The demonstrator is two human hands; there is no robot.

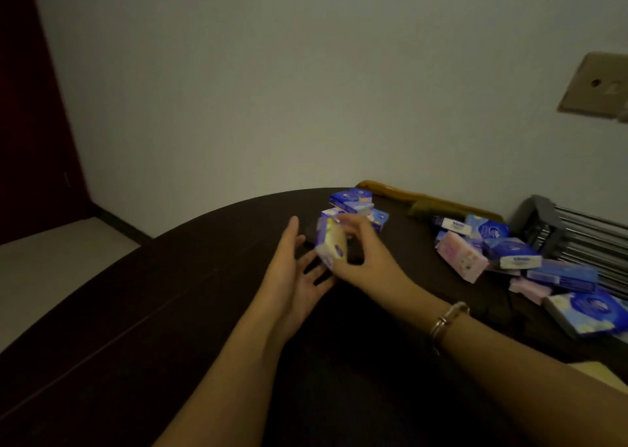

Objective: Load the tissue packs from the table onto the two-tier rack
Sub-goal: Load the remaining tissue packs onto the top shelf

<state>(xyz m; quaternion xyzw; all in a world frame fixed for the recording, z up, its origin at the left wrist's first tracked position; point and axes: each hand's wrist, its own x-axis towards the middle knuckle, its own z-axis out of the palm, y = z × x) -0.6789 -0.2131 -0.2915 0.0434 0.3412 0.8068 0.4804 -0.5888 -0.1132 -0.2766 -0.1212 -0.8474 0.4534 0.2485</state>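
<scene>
My right hand (pixel 365 252) grips a tissue pack (pixel 331 242), white and yellow with a blue edge, held on end above the dark table (pixel 170 310). My left hand (pixel 295 269) is open just left of it, palm turned toward the pack, fingers spread. A small stack of blue tissue packs (pixel 355 203) lies behind my hands at the table's far edge. A loose heap of blue and pink tissue packs (pixel 509 259) lies at the right, beside the metal rack (pixel 577 239) with its chrome bars, partly cut off by the frame edge.
A wooden chair back (pixel 424 198) rises behind the table's far right. A pale wall stands behind, with a switch plate (pixel 598 86) at the upper right. A dark door (pixel 30 123) and light floor are to the left. A bracelet (pixel 448 317) circles my right wrist.
</scene>
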